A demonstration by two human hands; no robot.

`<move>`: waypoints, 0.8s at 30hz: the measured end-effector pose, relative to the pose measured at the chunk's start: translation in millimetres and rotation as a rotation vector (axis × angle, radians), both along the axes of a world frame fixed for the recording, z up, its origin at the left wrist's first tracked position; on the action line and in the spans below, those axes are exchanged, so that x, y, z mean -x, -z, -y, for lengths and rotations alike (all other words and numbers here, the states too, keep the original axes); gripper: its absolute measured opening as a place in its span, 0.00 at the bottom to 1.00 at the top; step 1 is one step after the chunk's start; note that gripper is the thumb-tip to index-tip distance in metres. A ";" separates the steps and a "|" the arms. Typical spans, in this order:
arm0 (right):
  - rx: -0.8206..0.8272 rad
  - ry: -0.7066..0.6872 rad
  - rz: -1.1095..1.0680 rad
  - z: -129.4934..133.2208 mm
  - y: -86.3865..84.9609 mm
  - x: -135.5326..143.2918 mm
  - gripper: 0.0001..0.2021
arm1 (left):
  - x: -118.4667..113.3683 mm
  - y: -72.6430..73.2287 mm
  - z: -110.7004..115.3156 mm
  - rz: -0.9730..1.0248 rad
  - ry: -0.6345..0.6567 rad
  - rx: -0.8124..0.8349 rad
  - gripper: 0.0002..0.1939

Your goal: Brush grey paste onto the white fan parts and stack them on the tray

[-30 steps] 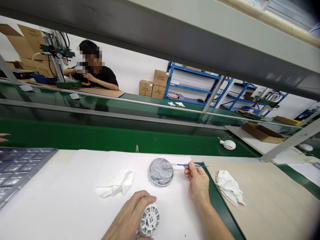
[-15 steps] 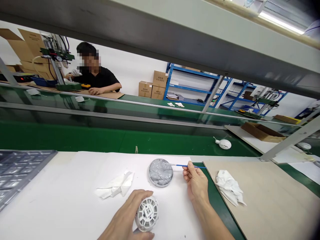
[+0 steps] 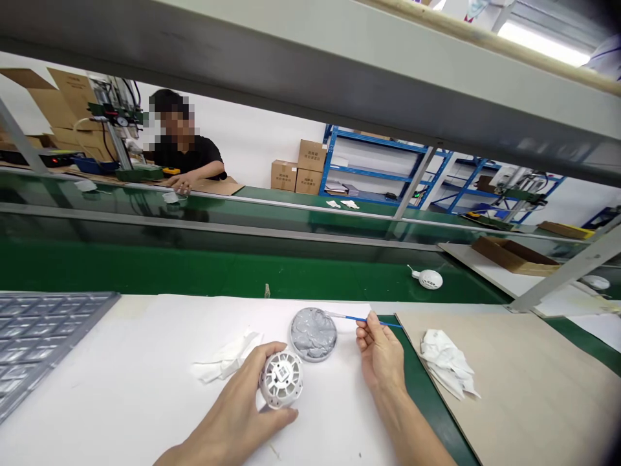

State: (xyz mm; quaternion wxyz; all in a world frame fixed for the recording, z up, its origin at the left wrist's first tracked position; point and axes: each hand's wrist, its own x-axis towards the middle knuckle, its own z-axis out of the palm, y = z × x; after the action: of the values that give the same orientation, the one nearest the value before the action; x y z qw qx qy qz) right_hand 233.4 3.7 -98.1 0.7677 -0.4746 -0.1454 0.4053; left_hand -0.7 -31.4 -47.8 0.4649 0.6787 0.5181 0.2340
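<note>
A round white vented housing (image 3: 281, 380) is held in my left hand (image 3: 245, 401), between thumb and fingers, its spoked face with a small square centre turned up. My right hand (image 3: 383, 353) pinches a thin blue-handled brush (image 3: 356, 318). The brush's pale tip reaches the right upper edge of a shallow round dish of grey paste (image 3: 313, 333). The paste looks thick and uneven. The dish rests on white paper (image 3: 145, 362), just beyond the housing. A crumpled white tissue (image 3: 228, 358) lies left of the dish, partly behind my left hand.
A clear plastic tray (image 3: 43, 336) is at the left. On brown cardboard (image 3: 524, 362) at the right lies another tissue (image 3: 447, 364). A white vented part (image 3: 429, 279) sits on the green belt (image 3: 194, 268). Across it, a co-worker (image 3: 187, 152) sits by a press (image 3: 119, 129).
My left hand has moved slightly up and left with the housing. The right hand and brush stay nearly in place. The white part on the belt has shifted a little left.
</note>
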 end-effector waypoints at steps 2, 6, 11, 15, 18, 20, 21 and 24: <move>0.002 -0.030 -0.006 4.5 -5.1 4.0 0.15 | -1.1 -4.0 -1.5 -0.003 -0.038 -0.020 0.28; -0.015 -0.141 -0.037 19.1 -16.3 17.5 0.14 | -1.4 -5.7 -3.5 0.002 0.025 -0.012 0.27; 0.023 -0.270 0.019 34.1 -19.8 36.1 0.14 | -0.6 1.1 -4.2 0.031 0.013 -0.084 0.30; 0.058 -0.294 0.083 38.0 -17.0 43.8 0.15 | 0.3 -5.1 -4.5 0.007 0.059 -0.031 0.28; 0.073 -0.282 0.156 39.1 -15.5 45.2 0.16 | 1.3 -10.7 -4.4 0.004 0.070 -0.018 0.27; 0.075 -0.285 0.209 39.9 -14.5 45.1 0.16 | 1.8 -11.4 -4.2 -0.003 0.071 -0.027 0.27; 0.074 -0.288 0.233 40.3 -13.9 44.9 0.16 | 2.0 -11.1 -4.1 -0.008 0.070 -0.032 0.27; 0.066 -0.285 0.296 41.4 -12.0 44.0 0.15 | 2.2 -9.9 -4.0 -0.012 0.065 -0.037 0.27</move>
State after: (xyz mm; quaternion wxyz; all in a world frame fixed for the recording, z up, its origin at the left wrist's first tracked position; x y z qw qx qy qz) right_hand 189.4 -37.7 -86.1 0.6571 -0.5285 -0.3086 0.4401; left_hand -3.0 -27.4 -37.9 0.4563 0.7053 0.4940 0.2242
